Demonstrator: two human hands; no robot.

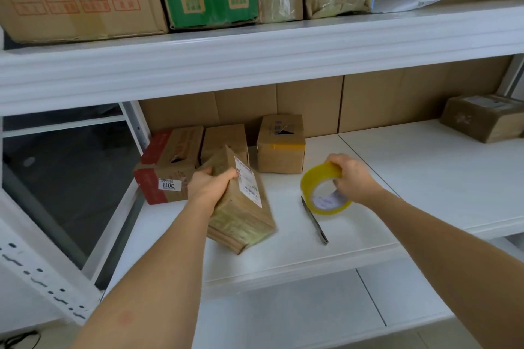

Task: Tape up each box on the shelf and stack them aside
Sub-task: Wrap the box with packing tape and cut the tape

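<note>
The white shelf (368,167) carries everything; take the labelled parcel (241,207) as your landmark. It stands tilted near the front lip, your left hand (208,184) curled round its upper end. Behind it sit the red-printed carton (167,167) and two plain boxes. To its right, your right hand (351,178) grips the yellow tape roll (323,193); a knife (314,221) lies between. You seem mid-taping: next, lay tape along a seam. Open board lies far right.

White shelf (411,167) with cardboard boxes (280,147), a knife (315,221), tape roll (323,193).
</note>
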